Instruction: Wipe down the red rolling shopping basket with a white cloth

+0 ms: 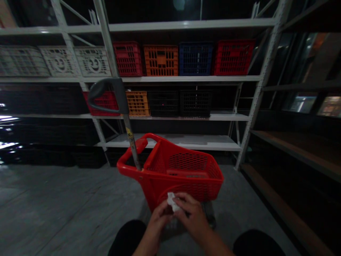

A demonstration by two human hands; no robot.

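My left hand (159, 217) and my right hand (192, 212) meet low in the middle, just in front of a red rolling shopping basket (186, 170). Both are closed together on a small white crumpled piece (172, 201), perhaps paper or tissue. The fingers of both hands pinch it from either side. The basket's grey pull handle (109, 93) stands raised on its pole at the left. The basket looks empty inside, as far as the mesh lets me see.
White metal shelving (183, 79) stands behind the basket with red, orange, blue, black and white crates. A second rack (295, 149) runs along the right. Grey concrete floor (58, 202) lies to the left. My dark-clothed knees show at the bottom.
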